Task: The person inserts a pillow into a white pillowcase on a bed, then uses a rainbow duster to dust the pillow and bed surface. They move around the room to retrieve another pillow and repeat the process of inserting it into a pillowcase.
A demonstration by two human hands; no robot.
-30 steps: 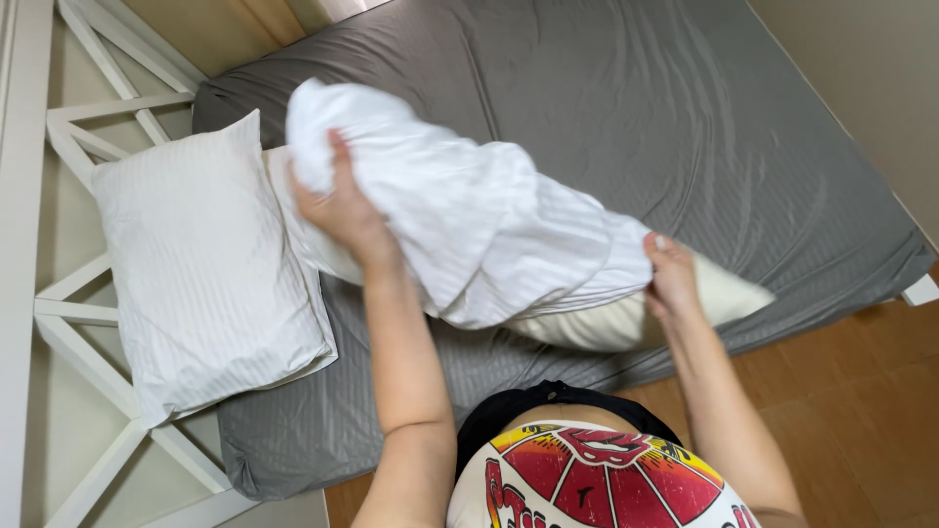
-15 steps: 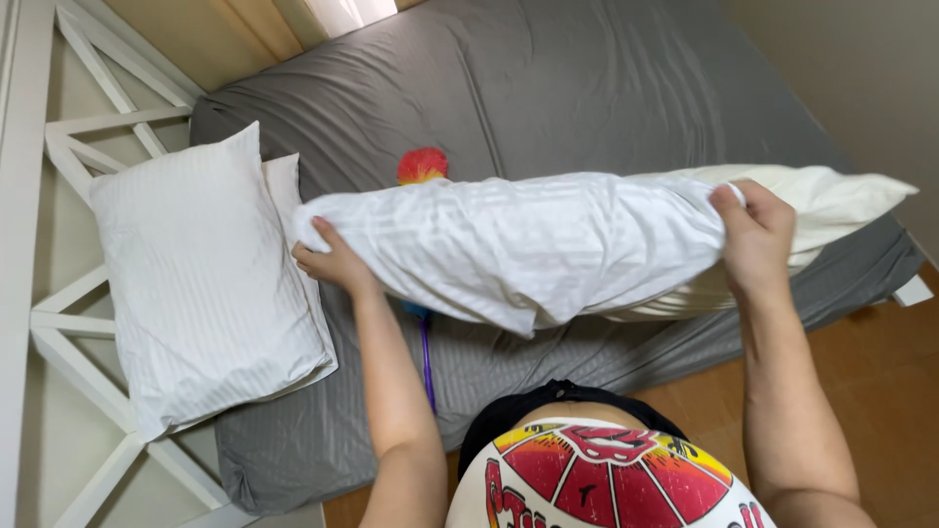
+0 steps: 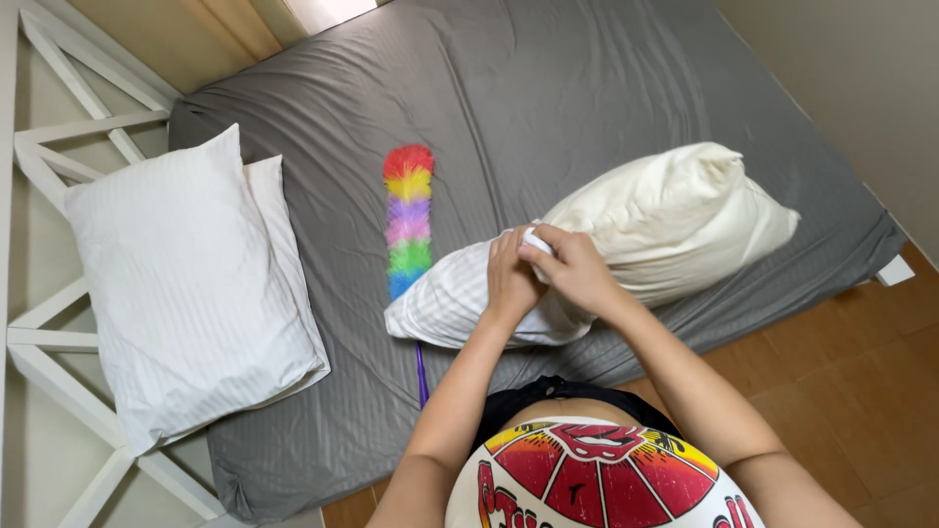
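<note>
Head view looked down on a cream pillow [image 3: 675, 220] that lay near the foot-side edge of the grey-sheeted bed [image 3: 587, 88], its near end partly inside a white striped pillowcase [image 3: 450, 303]. Both hands met at the open end of that case: the left hand [image 3: 511, 274] had its fingers curled tight round a bunch of the fabric, and the right hand [image 3: 577, 269] pinched a fold of the white cloth between thumb and fingertips, just beside the left. A rainbow-coloured duster [image 3: 409, 220] lay on the sheet just left of the pillowcase, its purple handle running under the cloth's edge. Farther left, well apart, two white pillows [image 3: 186, 284] lay stacked against the white wooden bed frame [image 3: 59, 147]. Wooden floor [image 3: 861, 362] showed at right.
</note>
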